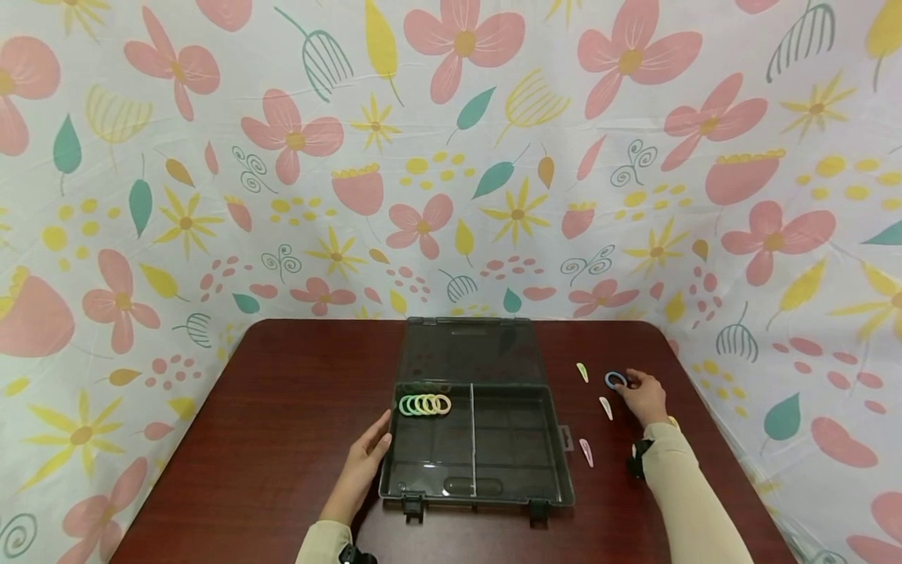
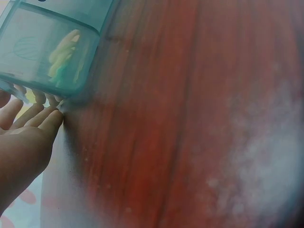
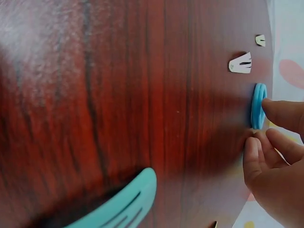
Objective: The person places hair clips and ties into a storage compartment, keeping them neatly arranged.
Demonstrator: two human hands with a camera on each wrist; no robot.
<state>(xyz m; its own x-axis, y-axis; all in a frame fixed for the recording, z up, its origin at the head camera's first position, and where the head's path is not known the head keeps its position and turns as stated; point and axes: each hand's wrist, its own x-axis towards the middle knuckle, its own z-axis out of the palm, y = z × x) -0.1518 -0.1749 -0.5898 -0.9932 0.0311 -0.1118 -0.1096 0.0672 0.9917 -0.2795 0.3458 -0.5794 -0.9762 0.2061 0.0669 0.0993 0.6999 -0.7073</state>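
Observation:
An open dark see-through plastic box (image 1: 521,439) stands on the table, split by a pale divider (image 1: 473,439). Several ring-shaped hair ties (image 1: 426,405), green through yellow to peach, lie in a row at the back of its left compartment. My left hand (image 1: 362,466) rests its extended fingers against the box's left side, also seen in the left wrist view. Right of the box, my right hand (image 1: 644,398) pinches a blue hair tie (image 3: 257,107) at its near edge, low over the table. A white snap hair clip (image 1: 606,407) lies just in front of it.
A yellow-green clip (image 1: 582,372) and a pink clip (image 1: 586,453) lie between box and right hand. In the right wrist view a slotted teal piece (image 3: 128,204) lies near the wrist. The box lid (image 1: 470,352) leans back toward the flowered cloth (image 1: 451,157) behind the table.

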